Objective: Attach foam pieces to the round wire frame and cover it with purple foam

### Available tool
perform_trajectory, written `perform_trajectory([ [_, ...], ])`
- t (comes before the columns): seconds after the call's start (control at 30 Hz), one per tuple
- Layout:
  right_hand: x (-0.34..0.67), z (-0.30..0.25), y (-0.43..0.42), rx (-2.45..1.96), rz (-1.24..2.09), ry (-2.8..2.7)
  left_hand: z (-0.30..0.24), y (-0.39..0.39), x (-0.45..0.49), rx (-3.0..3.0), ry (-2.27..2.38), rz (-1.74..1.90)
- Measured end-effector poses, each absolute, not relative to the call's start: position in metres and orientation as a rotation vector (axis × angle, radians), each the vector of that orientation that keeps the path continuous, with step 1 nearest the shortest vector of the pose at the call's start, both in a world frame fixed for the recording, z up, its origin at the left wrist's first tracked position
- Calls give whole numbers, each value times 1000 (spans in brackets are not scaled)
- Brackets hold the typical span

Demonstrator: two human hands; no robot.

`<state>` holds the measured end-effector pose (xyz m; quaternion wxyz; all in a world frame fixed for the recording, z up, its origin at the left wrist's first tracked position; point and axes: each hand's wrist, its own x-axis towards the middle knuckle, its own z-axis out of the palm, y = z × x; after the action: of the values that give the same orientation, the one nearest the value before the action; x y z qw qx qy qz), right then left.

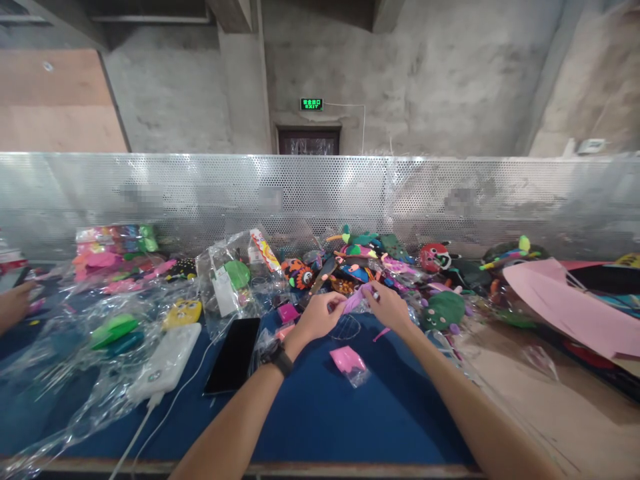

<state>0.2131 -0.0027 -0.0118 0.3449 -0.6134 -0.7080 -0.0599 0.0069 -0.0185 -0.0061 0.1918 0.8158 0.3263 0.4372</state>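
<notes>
Both of my hands meet over the middle of the blue table mat (390, 413), with a strip of soft purple modelling clay (354, 301) stretched between them. My left hand (323, 315), below a black wristwatch (277, 359), pinches one end of the clay. The other end is between the closed fingers of my right hand (389, 305). Just below them lies a pink clay piece (349, 360), partly in a clear wrapper. A thin purple clay strip (381, 334) rests beneath my right hand.
A black phone (233, 355) and a white power bank (167, 360) with a cable lie on the left among clear plastic bags. Several colourful clay figures (355, 257) are heaped along the perforated metal partition (320, 193). Pink sheet (575, 307) stands at right. Another person's hand (15, 305) shows at far left.
</notes>
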Motion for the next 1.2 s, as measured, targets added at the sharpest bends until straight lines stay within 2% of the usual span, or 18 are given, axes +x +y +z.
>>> perform_trajectory([
  [0.23, 235, -14, 8, -1677, -69, -1654, -4, -17, 3, 2249, 965, 1306],
  [0.83, 188, -16, -14, -887, 287, -2052, -5, -14, 4, 2090, 995, 1389],
  [1.2, 187, -10, -25, -1176, 126, -2129, -13, -14, 5, 2034, 882, 1061],
])
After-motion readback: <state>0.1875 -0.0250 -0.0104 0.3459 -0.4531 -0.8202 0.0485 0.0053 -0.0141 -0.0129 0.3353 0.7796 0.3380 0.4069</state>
